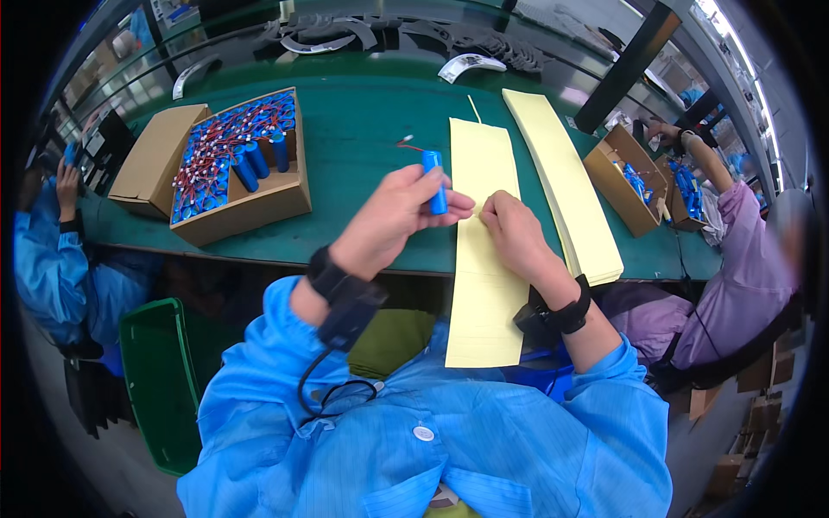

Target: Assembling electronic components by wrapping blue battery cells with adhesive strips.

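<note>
A blue cylindrical battery (438, 200) stands upright between the thumb and fingers of my left hand (384, 216). Thin red and dark wires (412, 147) lead from its top to a small white connector. My right hand (518, 235) is closed, thumb and fingertips pressed together over a long pale yellow sheet (484, 315). Whatever those fingertips pinch is too small or hidden to make out. The sheet runs from the green table over its front edge towards my lap. A cardboard box (259, 211) at the left holds many blue batteries with red wires and white connectors.
A stack of yellow sheets (574, 194) lies right of my right hand. Beside the battery box sits another cardboard piece (155, 160). Co-workers sit left and right; smaller boxes (635, 194) of blue parts stand at the right. A green bin (129, 371) is below left.
</note>
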`<state>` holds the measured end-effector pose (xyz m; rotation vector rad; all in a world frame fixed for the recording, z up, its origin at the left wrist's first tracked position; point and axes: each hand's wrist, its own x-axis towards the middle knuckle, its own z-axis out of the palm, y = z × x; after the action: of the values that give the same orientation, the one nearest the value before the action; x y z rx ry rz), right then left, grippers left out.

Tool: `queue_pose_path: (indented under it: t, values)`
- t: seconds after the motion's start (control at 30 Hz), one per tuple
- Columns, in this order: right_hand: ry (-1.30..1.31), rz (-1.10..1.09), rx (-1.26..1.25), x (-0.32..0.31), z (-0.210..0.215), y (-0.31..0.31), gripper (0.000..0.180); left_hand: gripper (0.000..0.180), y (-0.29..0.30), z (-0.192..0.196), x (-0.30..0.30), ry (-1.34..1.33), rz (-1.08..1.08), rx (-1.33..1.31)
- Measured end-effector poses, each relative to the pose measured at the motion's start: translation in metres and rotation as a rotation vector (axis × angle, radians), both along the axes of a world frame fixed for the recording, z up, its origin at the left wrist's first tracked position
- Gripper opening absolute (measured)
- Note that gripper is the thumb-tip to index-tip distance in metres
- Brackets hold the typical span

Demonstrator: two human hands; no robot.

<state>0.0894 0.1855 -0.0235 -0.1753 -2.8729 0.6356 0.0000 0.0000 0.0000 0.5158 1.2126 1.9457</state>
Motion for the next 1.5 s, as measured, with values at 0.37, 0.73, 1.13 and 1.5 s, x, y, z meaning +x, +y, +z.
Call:
queue_pose_path:
  t: [0.37, 0.73, 1.13, 1.5]
  values:
    - [0.197, 0.016, -0.807, 0.007, -0.013, 0.013, 0.011, 0.029, 0.039, -0.029, -0.01, 0.13, 0.043, -0.303]
    - [0.185, 0.155, -1.086, 0.013, 0.021, 0.003, 0.01, 0.033, 0.009, -0.027, 0.011, -0.217, -0.027, 0.107]
    - [0.227, 0.153, -0.914, 0.002, 0.021, -0.016, 0.01, 0.035, 0.003, -0.02, 0.025, -0.217, -0.117, 0.178]
    - [0.265, 0.155, -0.799, 0.003, 0.019, -0.019, 0.01, 0.028, 0.008, -0.02, 0.035, 0.121, 0.01, -0.072]
